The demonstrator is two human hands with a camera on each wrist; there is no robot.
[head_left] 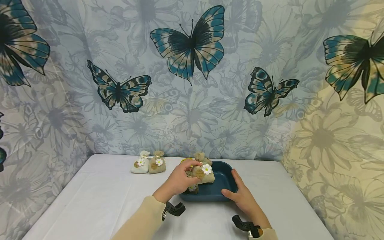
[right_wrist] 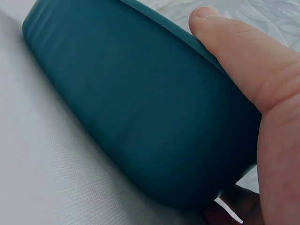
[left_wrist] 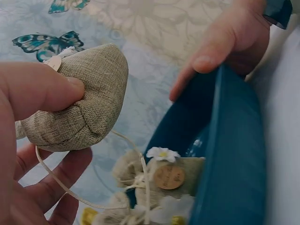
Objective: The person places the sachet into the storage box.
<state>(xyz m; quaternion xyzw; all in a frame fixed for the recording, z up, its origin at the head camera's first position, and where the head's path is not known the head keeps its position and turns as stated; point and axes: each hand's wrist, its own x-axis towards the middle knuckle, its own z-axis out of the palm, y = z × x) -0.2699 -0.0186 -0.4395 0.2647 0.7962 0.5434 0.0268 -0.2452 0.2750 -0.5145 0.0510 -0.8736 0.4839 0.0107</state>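
Observation:
My left hand [head_left: 180, 179] pinches a small beige burlap sachet [left_wrist: 96, 89] between thumb and fingers, above the left half of a dark blue rectangular dish [head_left: 207, 198]. A white daisy decorates this sachet, and a thin cord hangs from it in the left wrist view. Below it, other sachets [left_wrist: 187, 166] with daisies and round tags lie inside the dish, partly hidden by the hand. At the dish's right end, my right hand [head_left: 245, 197] grips the side, its thumb [right_wrist: 234, 44] along the rim and its other fingers partly hidden behind the wall.
Two more sachets, one white [head_left: 140, 164] and one tan [head_left: 157, 164], stand side by side at the back left of the white-clothed table [head_left: 99, 193]. A butterfly-print fabric [head_left: 192, 123] hangs directly behind the table's far edge.

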